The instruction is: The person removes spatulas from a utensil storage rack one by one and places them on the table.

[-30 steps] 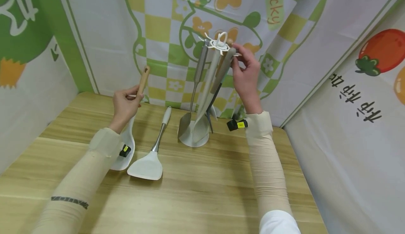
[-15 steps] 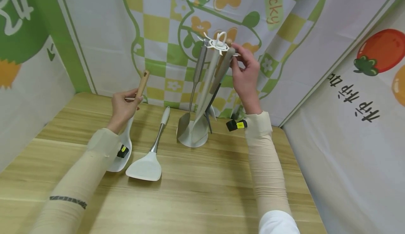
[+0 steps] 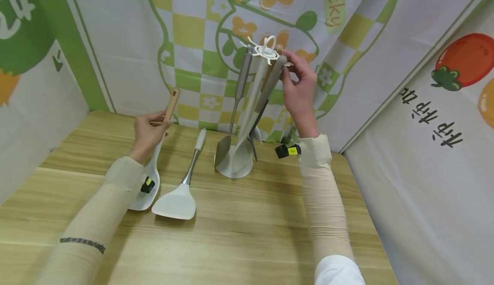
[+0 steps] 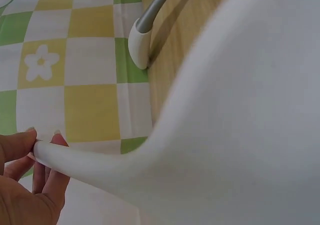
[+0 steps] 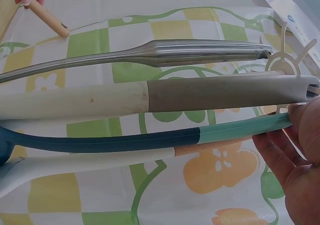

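Note:
My left hand [image 3: 148, 133] grips the light wooden handle [image 3: 172, 104] of a white cooking spoon [image 3: 153, 169]. Its bowl reaches down to the table, partly behind my wrist camera; the left wrist view shows this white bowl [image 4: 240, 135] very close. At the top of a white hanging utensil stand [image 3: 266, 51], my right hand [image 3: 301, 94] pinches the end of a teal-handled dark blue utensil [image 5: 240, 126]. Beside it hang a grey-brown-handled utensil [image 5: 210, 93] and a metal-handled turner [image 5: 190, 51]. A wooden-handled white utensil [image 5: 100, 162] is partly hidden.
A white spatula [image 3: 176, 201] with a metal shaft lies on the wooden table [image 3: 239, 233] between the spoon and the stand's round base [image 3: 241, 173]. A patterned curtain [image 3: 189, 32] hangs right behind the stand. Printed cloth walls [image 3: 420, 182] close off both sides.
My left hand has shifted slightly left and down with the spoon, its handle end now a little lower. The right hand stays at the stand's top. The whole head view has drifted slightly.

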The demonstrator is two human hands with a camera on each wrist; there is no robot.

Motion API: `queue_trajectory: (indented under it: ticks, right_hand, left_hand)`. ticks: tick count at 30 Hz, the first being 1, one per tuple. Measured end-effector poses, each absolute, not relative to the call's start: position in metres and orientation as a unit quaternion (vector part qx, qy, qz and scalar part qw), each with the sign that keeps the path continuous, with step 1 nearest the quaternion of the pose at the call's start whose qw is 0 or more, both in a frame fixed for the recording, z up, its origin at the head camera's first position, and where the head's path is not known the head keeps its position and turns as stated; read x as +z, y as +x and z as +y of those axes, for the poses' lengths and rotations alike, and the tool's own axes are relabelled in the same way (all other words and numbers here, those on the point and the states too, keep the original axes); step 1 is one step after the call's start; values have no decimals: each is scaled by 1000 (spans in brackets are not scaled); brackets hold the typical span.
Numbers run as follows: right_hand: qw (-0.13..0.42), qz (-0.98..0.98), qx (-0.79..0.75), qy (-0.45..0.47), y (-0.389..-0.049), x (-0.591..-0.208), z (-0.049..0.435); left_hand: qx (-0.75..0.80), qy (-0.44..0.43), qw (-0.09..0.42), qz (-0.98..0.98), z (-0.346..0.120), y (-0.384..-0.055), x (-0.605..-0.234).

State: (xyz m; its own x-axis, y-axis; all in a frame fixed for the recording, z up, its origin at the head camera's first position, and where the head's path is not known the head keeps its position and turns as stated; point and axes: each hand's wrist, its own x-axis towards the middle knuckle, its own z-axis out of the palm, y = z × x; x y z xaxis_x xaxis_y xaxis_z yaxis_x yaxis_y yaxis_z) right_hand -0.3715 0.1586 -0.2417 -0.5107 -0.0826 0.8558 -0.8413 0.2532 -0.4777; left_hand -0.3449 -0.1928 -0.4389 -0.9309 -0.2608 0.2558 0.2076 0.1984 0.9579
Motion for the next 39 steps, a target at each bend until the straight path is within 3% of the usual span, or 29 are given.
queue_trajectory:
  ticks: [8,30,39]
  right_hand:
    - [371,-700,510,335,-372,-241,159]
    - [364,-696,530,318,-369,-241,157]
    - [363,-697,526,325,-369,-243,158]
  left_hand:
    - [-619,1,146,-771,-196,-347,-447]
    - [-592,-5,110,-798,-194,-353,-464]
    - [-532,-6,127,-837,-197,-356,-468]
